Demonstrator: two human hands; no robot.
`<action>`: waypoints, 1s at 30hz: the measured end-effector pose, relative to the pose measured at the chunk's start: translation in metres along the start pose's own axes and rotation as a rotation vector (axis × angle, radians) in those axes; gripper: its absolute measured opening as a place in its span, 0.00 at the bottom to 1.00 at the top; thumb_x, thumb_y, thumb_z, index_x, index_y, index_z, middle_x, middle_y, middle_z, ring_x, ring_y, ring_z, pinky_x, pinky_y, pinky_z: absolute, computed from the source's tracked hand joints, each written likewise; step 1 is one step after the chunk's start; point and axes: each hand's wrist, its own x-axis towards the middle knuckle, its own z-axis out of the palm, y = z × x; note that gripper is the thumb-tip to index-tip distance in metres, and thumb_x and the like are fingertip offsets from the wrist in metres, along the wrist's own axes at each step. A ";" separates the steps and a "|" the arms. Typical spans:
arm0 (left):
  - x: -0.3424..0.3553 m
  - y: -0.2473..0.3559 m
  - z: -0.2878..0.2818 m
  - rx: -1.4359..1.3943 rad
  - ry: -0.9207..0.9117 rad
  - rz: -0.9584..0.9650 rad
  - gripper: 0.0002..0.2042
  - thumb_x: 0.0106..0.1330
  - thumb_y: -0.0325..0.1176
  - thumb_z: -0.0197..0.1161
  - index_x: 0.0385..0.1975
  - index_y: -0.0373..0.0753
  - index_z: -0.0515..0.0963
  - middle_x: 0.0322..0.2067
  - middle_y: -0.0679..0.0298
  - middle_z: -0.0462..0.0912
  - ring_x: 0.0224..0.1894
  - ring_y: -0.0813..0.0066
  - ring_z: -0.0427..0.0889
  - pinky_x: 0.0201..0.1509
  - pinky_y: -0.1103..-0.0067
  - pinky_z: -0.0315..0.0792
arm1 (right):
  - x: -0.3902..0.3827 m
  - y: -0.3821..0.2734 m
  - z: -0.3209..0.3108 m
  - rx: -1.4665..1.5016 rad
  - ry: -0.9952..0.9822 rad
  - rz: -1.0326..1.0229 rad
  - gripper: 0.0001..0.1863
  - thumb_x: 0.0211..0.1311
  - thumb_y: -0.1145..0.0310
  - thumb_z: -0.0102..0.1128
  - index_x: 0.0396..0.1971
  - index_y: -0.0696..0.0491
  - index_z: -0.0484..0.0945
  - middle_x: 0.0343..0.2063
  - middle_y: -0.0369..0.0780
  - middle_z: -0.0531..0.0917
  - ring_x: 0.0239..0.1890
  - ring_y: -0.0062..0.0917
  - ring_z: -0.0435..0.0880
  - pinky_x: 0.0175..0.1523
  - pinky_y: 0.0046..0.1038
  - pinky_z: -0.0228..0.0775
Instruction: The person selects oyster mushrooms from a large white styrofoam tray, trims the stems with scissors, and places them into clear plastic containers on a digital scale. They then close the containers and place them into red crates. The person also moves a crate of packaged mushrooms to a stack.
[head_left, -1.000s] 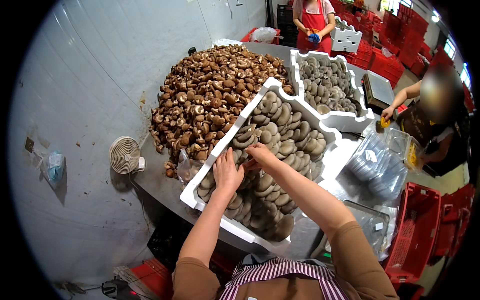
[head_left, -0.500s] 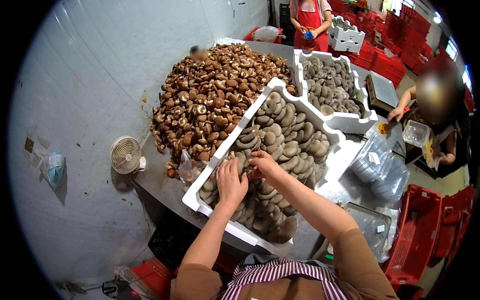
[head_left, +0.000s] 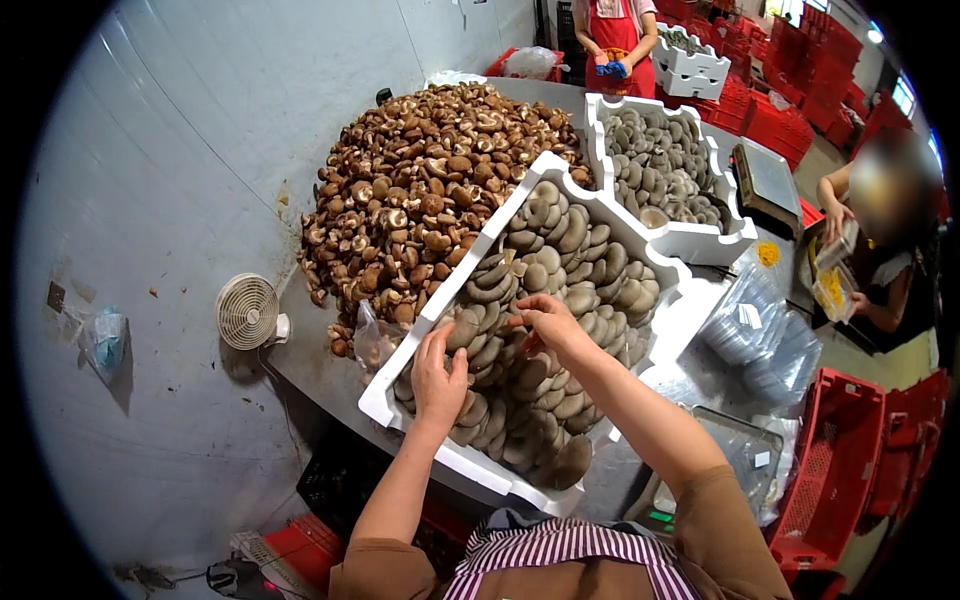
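Apart go the two bare hands: the left hand (head_left: 437, 385) has slid toward the near left side and the right hand (head_left: 553, 328) has moved a bit to the right, so the gap between them is bigger than a moment ago. Under both hands are the grey mushrooms (head_left: 572, 235), smooth and round like little fans, piled in bumpy layers. They fill a white foam box (head_left: 470, 466).

The left hand is loose, with its thumb away from its fingers, and its fingertips are at the caps near the left wall. The right hand has bent fingers over the middle of the pile. Its thumb side is partly hidden, so I cannot tell if it is pinching a mushroom.

The box has thick walls with wavy dips in the rim. The left hand is just beside one wall, while the right hand has caps all around it and open air above.

Past the left wall is a big heap of brown mushrooms (head_left: 430, 180) on a grey table (head_left: 318, 350). Behind the box is a second foam box (head_left: 695, 248). To the right lie shiny see-through plastic trays (head_left: 745, 335), and farther out is a red crate (head_left: 835, 440) with holes.
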 end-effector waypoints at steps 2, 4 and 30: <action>-0.002 0.000 0.001 0.003 -0.027 -0.021 0.20 0.67 0.31 0.57 0.59 0.35 0.71 0.56 0.51 0.75 0.60 0.53 0.72 0.63 0.64 0.66 | -0.004 0.000 -0.005 0.019 0.007 -0.003 0.17 0.67 0.69 0.48 0.54 0.55 0.69 0.44 0.39 0.82 0.22 0.22 0.79 0.27 0.26 0.74; 0.000 0.000 0.004 0.020 -0.048 -0.008 0.21 0.68 0.33 0.57 0.60 0.34 0.70 0.57 0.50 0.74 0.60 0.52 0.71 0.63 0.64 0.66 | -0.006 0.002 -0.008 0.017 0.019 -0.012 0.15 0.67 0.69 0.48 0.52 0.55 0.71 0.43 0.38 0.82 0.24 0.21 0.79 0.29 0.26 0.73; 0.084 0.014 0.063 0.567 -0.258 -0.343 0.38 0.58 0.62 0.60 0.54 0.30 0.73 0.54 0.44 0.76 0.58 0.48 0.74 0.62 0.62 0.67 | -0.043 0.028 -0.051 0.145 -0.119 -0.151 0.10 0.72 0.70 0.45 0.45 0.56 0.74 0.36 0.38 0.84 0.27 0.17 0.78 0.30 0.21 0.68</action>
